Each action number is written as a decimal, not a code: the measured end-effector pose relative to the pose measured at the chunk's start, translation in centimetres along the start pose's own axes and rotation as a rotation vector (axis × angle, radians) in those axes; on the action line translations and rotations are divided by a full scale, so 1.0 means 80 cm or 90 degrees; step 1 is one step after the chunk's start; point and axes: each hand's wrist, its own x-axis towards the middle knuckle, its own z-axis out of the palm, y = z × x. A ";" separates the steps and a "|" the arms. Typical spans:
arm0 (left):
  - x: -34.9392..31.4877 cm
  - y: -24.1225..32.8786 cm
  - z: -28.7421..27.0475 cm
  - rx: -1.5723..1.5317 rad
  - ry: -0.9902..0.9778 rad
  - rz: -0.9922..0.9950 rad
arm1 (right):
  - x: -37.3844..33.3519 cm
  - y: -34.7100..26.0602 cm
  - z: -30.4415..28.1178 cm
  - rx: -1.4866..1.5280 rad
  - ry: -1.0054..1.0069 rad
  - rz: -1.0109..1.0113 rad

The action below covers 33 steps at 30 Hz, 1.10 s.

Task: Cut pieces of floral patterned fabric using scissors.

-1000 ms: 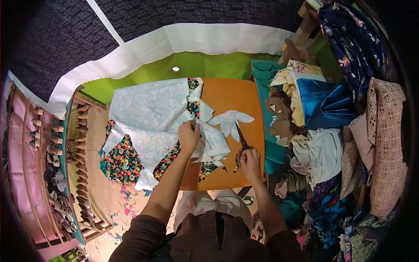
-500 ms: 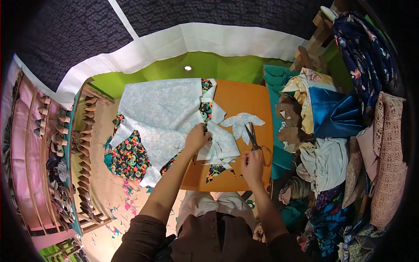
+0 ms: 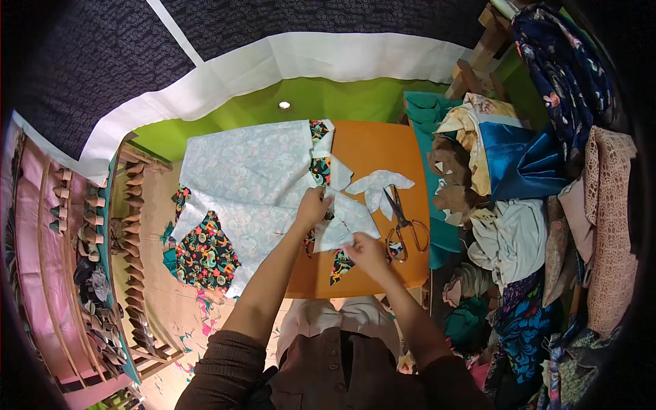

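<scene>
A large floral cloth point(image 3: 246, 167) covers the left of the orange table, mostly pale reverse side up, with its black printed side showing in places. My left hand point(image 3: 313, 207) is closed on the cloth's right part, fingers pinching it. My right hand point(image 3: 366, 253) pinches the lower edge of a pale folded cloth piece point(image 3: 347, 222) beside it. To the right of that hand lie large scissors point(image 3: 403, 220), blades apart, with neither hand on them. Their tips overlap a pale cut-out piece point(image 3: 376, 186). A black floral scrap point(image 3: 339, 268) lies by my right wrist.
The orange table point(image 3: 369, 143) ends at a teal cloth strip point(image 3: 444, 239) on the right. Beyond it are heaped fabrics, including a shiny blue cloth point(image 3: 519, 160) and a white one point(image 3: 509, 239). Wooden racks of shoe forms point(image 3: 133, 253) stand left. Coloured scraps litter the floor.
My right hand has let go of the scissors, leaving them on the table, and moved left to the pale cloth's lower edge. My left hand stays on the cloth.
</scene>
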 end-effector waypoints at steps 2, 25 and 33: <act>0.006 0.027 0.000 -0.087 -0.070 -0.057 | -0.001 0.054 -0.008 0.363 0.228 0.110; -0.116 0.061 -0.175 -1.499 0.126 -0.277 | 0.042 -0.172 -0.063 0.781 -0.118 0.094; -0.102 0.007 -0.140 -1.518 -0.053 -0.209 | 0.019 -0.110 -0.096 0.740 -0.153 0.030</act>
